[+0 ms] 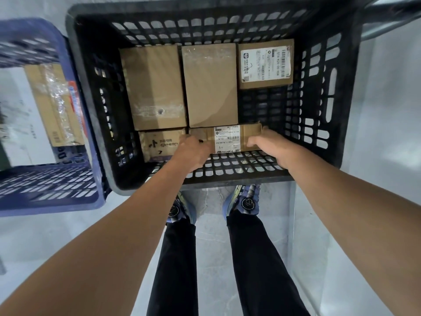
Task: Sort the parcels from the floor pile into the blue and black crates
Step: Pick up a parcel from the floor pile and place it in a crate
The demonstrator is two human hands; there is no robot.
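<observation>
I see the black lattice plastic crate point(346, 87) around both hands, and the blue lattice plastic crate point(45, 192) well left of the left fingers point(189, 139). A taped brown cardboard box point(155, 87) and a plain brown cardboard box point(209, 85) lie just beyond the fingers. The flat brown cardboard parcel with a white printed label point(227, 137) sits by the near wall. The left hand point(193, 151) and right hand point(271, 147) grip its ends, fingers curled. Bare grid floor is open beyond the right fingers point(252, 141).

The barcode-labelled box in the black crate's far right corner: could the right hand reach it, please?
Probably, once it lets go: the right hand holds the near parcel, but only bare crate floor lies before the box.
</observation>
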